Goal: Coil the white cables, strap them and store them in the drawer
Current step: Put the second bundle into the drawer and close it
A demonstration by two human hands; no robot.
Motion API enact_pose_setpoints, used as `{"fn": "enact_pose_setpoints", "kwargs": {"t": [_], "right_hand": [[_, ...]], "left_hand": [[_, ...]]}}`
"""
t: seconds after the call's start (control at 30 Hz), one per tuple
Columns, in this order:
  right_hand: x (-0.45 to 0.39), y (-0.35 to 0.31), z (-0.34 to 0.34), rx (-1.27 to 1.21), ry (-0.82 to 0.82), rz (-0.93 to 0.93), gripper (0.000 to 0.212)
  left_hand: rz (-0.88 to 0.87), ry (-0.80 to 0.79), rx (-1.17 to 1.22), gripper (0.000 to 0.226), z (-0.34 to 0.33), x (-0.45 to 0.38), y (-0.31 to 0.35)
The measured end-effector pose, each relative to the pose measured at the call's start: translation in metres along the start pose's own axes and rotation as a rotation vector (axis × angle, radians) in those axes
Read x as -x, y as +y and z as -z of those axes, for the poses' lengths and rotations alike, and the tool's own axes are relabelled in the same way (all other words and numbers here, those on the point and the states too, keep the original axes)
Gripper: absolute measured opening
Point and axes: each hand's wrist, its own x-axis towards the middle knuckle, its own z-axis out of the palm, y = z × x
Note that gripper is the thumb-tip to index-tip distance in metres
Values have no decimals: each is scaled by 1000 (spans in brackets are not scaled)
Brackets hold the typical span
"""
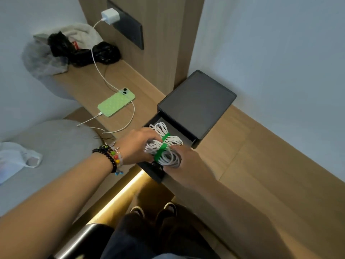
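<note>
Two coiled white cable bundles [166,144], each bound with a green strap [162,148], are held together above the open black drawer [155,170]. My left hand [137,144], with beaded bracelets at the wrist, grips the bundles from the left. From the right, my right hand [186,159] grips them with its fingers curled under the coils. The drawer is pulled out from a black box [196,103] on the wooden shelf, and its inside is mostly hidden by the hands and cables.
A green phone [116,103] lies on the wooden shelf [242,139], charging by a white cable [99,70] from a wall adapter [110,15]. Black bags and cloth [74,47] are piled at the shelf's far end. A grey bed [46,146] is on the left.
</note>
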Motion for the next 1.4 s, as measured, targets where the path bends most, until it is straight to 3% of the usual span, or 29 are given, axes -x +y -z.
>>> {"fn": "enact_pose_setpoints", "kwargs": {"t": [0.17,0.43,0.7,0.9,1.13,1.4], "right_hand": [[-11,0,-26,15,31,-41,48],[-25,-7,-62,135,124,-181,57],[-20,-10,-85,87,209,-282,47],[-17,-15,-98,38,362,-304,57],[-1,-27,-121,-6,615,-437,52],[10,-36,-142,237,349,-452,74]], "left_hand": [[-70,-14,146,57,-10,-3,-34],[-287,-90,141,63,-17,-28,-85],[-509,-113,-21,64,-20,-36,-102],[-533,-86,-116,72,-25,-26,-107],[-558,-54,-389,87,-41,-27,-118],[-576,-167,-468,110,-41,-41,-126]]}}
